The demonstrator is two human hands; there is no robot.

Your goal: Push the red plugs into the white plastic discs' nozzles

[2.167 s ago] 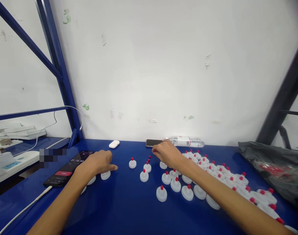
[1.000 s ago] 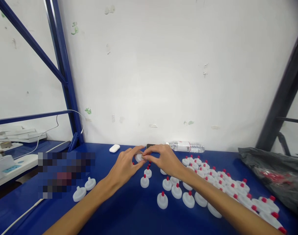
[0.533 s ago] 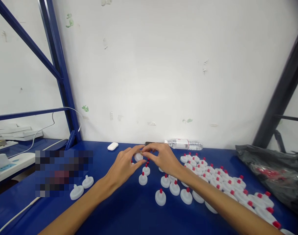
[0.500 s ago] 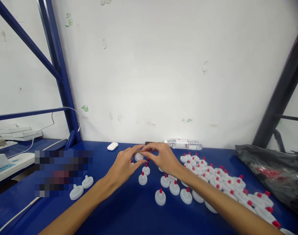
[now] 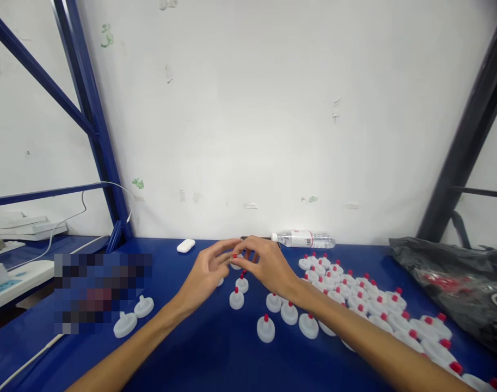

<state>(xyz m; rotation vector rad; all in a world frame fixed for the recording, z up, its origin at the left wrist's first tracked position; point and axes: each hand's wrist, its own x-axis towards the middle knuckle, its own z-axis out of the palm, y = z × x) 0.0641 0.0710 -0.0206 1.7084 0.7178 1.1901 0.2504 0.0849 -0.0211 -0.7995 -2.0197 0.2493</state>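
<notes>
My right hand [image 5: 268, 264] reaches in from the right with thumb and fingertips pinched at a small red cap [image 5: 234, 256] on a round white plastic piece [image 5: 237, 263]. Its fingers hide part of this piece. Close beside it, on the left, my left hand [image 5: 207, 272] has its fingers stretched out and its thumb apart, fingertips next to the red cap. Whether they touch it is hard to see. Just below the hands stand more white pieces with red caps [image 5: 237, 299], and a single one [image 5: 266, 329] sits nearer to me.
Many red-capped white pieces [image 5: 358, 299] cover the table's right side. Two uncapped ones [image 5: 124, 324] lie at left. Along the wall are a white case [image 5: 186, 246] and a clear bottle [image 5: 305, 239]. A black plastic bag [image 5: 448, 288] lies far right; a power strip [image 5: 19, 280] far left.
My left thumb has drawn back to the left, away from the white piece. The red cap on that piece now shows between my hands. The view has shifted slightly.
</notes>
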